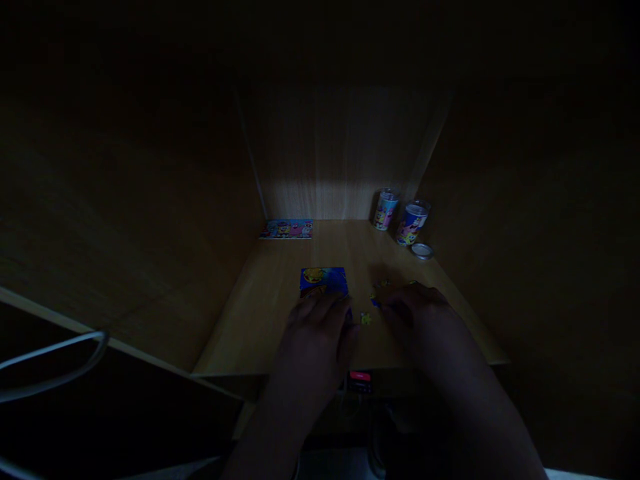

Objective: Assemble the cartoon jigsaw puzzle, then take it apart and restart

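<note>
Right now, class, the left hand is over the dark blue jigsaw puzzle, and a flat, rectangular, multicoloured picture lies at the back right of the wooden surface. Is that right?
No: the head view shows the multicoloured picture at the back left of the wooden surface. The left hand is indeed over the puzzle.

Blu/yel puzzle point(334, 279), mostly yel pc point(366, 319)

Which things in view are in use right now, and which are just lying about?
Apparently in use:
blue puzzle, under the left hand
small blue piece, at the right hand
yellow piece, between the hands
loose pieces nearby

Apparently lying about:
two printed canisters
round lid
colourful picture, back left
lit device below
white cable
</note>
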`<state>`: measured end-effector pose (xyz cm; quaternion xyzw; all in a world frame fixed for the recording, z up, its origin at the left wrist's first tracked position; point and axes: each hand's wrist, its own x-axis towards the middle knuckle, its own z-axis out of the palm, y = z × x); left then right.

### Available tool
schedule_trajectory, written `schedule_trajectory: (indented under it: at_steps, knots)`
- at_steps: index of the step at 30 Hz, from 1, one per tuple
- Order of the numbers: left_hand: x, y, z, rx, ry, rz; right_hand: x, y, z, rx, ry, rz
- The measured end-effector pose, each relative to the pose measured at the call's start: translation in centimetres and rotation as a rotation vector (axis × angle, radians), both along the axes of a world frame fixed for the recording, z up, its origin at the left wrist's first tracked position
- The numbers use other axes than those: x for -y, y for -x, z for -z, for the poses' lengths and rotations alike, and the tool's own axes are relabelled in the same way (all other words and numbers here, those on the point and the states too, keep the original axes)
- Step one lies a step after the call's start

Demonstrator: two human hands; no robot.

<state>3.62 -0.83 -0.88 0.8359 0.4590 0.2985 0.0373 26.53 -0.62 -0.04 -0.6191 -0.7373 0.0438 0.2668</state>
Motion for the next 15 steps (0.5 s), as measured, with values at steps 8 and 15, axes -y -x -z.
schedule_trajectory:
  at_steps: [8, 15]
  knots:
    - [-1.3, 3.6, -0.6, 0.046, 0.058, -0.063, 0.2, 2.4, -0.6, 0.008, 0.105, -0.219]
    - [-1.5, 4.8, -0.6, 0.014, 0.044, -0.055, -0.2, 1.6, 0.6, 0.053, 0.034, -0.159]
